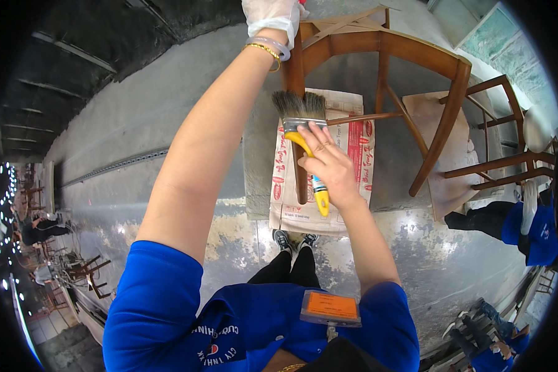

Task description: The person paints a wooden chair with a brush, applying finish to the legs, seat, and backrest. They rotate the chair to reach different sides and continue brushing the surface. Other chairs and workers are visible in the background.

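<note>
My left hand point(273, 17), in a white glove with bracelets at the wrist, grips the top of a brown wooden chair frame point(384, 46) at the upper middle. My right hand point(328, 164), bare, is shut on a flat paintbrush point(301, 111) with a yellow and blue handle. Its grey bristles lie against the chair's upright leg point(294, 80). The chair stands on a printed paper sack point(353, 142) spread on the concrete floor.
A second wooden chair frame point(496, 161) stands to the right on a pale sheet point(440, 124). A person in blue point(533, 229) is at the right edge, another at the lower right. Stacked chairs and people sit far left. My shoes point(294, 239) are below the sack.
</note>
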A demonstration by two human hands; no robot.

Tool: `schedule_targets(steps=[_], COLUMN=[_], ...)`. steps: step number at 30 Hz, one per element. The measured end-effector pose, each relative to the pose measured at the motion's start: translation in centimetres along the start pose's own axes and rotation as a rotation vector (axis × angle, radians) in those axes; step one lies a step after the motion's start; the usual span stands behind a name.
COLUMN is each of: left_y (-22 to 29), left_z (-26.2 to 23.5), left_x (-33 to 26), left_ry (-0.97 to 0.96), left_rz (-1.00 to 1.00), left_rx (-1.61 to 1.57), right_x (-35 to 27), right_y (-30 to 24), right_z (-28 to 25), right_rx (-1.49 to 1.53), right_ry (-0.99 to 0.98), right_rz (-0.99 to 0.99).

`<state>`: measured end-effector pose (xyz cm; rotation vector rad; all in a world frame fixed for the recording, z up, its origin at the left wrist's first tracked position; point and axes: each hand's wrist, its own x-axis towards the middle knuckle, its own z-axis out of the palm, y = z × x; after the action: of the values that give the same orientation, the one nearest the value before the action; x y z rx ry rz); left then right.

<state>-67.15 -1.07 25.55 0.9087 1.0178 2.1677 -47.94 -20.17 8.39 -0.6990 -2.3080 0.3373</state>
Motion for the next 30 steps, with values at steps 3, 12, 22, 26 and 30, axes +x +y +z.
schedule_targets(steps=[3, 12, 22, 26, 30], left_y=[0.4, 2.1, 7.8, 7.7, 8.3], left_z=[0.1, 0.4, -1.8, -1.2, 0.4], left_x=[-1.1, -6.6, -8.4, -10.6, -9.8], left_ry=[-0.011, -0.061, -0.495, -0.376, -0.260], left_rz=[-0.031, -0.163, -0.327, -0.282, -0.127], left_rx=[0.024, 0.011, -0.320, -0.307, -0.171], right_x=[-3.5, -33.9, -61.5, -71.9, -78.0], right_y=[-1.2, -4.5, -19.8, -24.2, -18.5], right_z=[2.7, 2.7, -9.2, -6.6, -4.4], right_rx=[-0.149, 0.124, -0.518, -0.292, -0.023], right_ry=[-0.102, -0.461, 0.136, 0.283, 0.226], right_rz=[-0.026, 0.913, 2.126, 2.261, 2.206])
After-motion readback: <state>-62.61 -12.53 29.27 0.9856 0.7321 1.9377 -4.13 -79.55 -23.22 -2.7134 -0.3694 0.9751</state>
